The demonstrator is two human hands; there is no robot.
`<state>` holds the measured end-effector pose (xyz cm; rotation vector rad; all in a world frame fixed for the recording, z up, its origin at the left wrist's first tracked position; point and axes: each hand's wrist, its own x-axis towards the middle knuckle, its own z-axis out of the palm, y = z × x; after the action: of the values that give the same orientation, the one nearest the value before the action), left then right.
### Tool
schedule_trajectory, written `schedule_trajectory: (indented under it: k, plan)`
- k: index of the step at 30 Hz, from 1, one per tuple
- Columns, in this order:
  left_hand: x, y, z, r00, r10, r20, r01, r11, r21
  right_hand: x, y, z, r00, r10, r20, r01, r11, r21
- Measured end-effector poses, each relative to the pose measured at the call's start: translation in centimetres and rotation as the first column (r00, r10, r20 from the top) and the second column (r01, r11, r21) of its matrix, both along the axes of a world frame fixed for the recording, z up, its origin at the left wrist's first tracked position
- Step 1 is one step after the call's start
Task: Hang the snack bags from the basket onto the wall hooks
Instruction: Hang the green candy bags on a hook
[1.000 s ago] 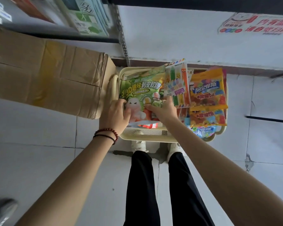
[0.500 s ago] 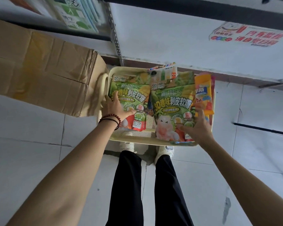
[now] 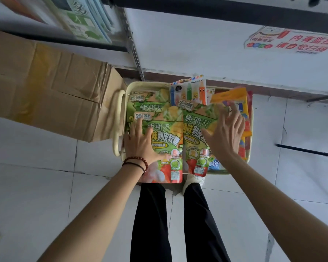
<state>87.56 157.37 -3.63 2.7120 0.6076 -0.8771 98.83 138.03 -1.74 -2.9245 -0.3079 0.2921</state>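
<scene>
The white tiled floor (image 3: 36, 186) fills the lower half of the frame, with my black trouser legs (image 3: 151, 220) running down its middle. A big cardboard box (image 3: 51, 91) sits at mid left, just beside the handle of the cream basket (image 3: 146, 85) at the centre. The basket holds the snack bags. A left green bag (image 3: 163, 135) lies on top of more of the same kind, and its lower end hangs over the near rim. A right green bag (image 3: 194, 127) lies alongside it. My left hand (image 3: 140, 144) rests flat on the left green bag, fingers straight and slightly apart. My right hand (image 3: 226, 135) is spread wide over the right green bag, fingertips reaching the orange bag (image 3: 233, 97) at the basket's right side. I cannot tell whether it presses down. A crayon-print pack (image 3: 189, 91) pokes up at the far rim. A red bead bracelet (image 3: 134, 161) circles my left wrist.
</scene>
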Motion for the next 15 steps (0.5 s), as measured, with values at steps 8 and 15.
schedule_trajectory:
  k: [8,15]
  plan:
    - [3.7,2.4,-2.3,0.985,-0.165,0.058,0.17,0.981,-0.094,3.5,2.4,-1.2,0.941,0.215,-0.261,-0.256,0.958,-0.132]
    - [5.1,2.6,-1.7,0.966,-0.231,0.112,0.232,0.973,0.01,4.5,2.0,-0.6,0.946,0.189,-0.264,-0.23,0.964,-0.134]
